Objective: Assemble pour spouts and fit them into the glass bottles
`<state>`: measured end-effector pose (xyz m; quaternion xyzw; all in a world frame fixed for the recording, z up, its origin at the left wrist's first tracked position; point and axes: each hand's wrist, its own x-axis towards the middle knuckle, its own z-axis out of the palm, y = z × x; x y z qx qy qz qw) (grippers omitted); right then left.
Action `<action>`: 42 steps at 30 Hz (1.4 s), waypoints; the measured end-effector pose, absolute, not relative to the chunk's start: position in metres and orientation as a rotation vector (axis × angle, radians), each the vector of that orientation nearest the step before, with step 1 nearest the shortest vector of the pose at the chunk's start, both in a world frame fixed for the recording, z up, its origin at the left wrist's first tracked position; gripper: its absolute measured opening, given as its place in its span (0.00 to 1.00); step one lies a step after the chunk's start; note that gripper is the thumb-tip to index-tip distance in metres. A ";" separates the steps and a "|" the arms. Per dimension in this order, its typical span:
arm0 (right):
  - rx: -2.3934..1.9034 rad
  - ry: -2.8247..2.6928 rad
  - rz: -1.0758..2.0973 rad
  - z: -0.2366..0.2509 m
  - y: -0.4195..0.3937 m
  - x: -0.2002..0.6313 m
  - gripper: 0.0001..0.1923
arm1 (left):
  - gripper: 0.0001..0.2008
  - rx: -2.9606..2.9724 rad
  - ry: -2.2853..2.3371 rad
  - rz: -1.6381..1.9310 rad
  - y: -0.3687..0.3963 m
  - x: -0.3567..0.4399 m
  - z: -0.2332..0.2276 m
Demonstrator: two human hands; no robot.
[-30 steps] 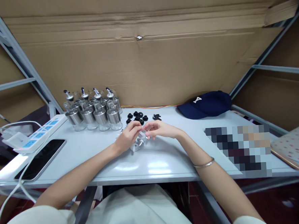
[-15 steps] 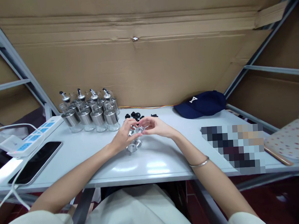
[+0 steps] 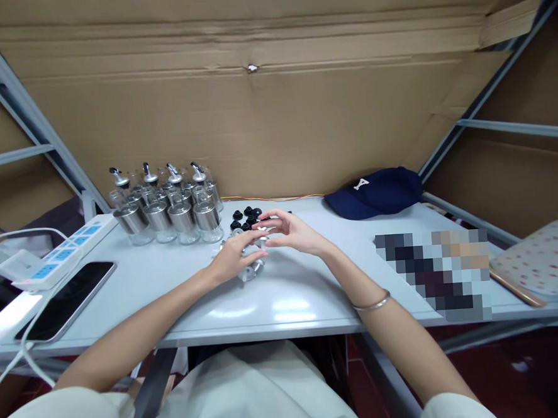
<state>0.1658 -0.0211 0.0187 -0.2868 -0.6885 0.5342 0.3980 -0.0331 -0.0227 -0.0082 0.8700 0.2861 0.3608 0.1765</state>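
My left hand (image 3: 232, 258) and my right hand (image 3: 292, 234) meet over the middle of the table. Between their fingertips is a small silver metal cap (image 3: 263, 241), partly covered by the fingers. My right thumb and fingers pinch it from the right, while my left thumb and forefinger close around it from the left. Below my left hand, several more silver caps (image 3: 247, 273) lie on the tabletop, half hidden by that hand. Just beyond the fingers is a scatter of small black stoppers (image 3: 237, 216).
Several glass bottles with steel sleeves (image 3: 156, 215) stand at the back left, some topped by pourers (image 3: 173, 172). A power strip (image 3: 68, 252) and a phone (image 3: 67, 301) lie left. A navy cap (image 3: 377, 193) sits at the back right. Cardboard (image 3: 255, 128) walls the rear.
My right fingers have lifted and spread a little, and my left fingers have shifted slightly around the silver cap. More black stoppers show behind the hands. The camera view has tilted slightly.
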 end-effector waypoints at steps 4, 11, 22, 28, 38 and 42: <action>-0.647 -1.758 1.433 0.021 -0.023 0.165 0.22 | 0.19 2.471 0.801 0.925 -0.025 -0.032 -0.008; -1.099 -1.937 0.688 0.024 -0.007 0.194 0.05 | 0.15 2.719 0.711 1.083 -0.023 -0.035 -0.009; -1.958 -2.292 0.415 0.027 0.001 0.237 0.08 | 0.12 2.810 0.597 1.143 -0.024 -0.034 -0.011; -1.914 -2.307 0.464 0.025 0.002 0.235 0.08 | 0.11 2.903 0.519 1.164 -0.025 -0.034 -0.008; -1.874 -2.321 0.453 0.016 0.007 0.229 0.08 | 0.10 2.996 0.519 1.060 -0.027 -0.034 -0.006; -1.830 -2.263 0.355 0.011 0.006 0.218 0.07 | 0.10 3.074 0.478 1.078 -0.027 -0.033 -0.006</action>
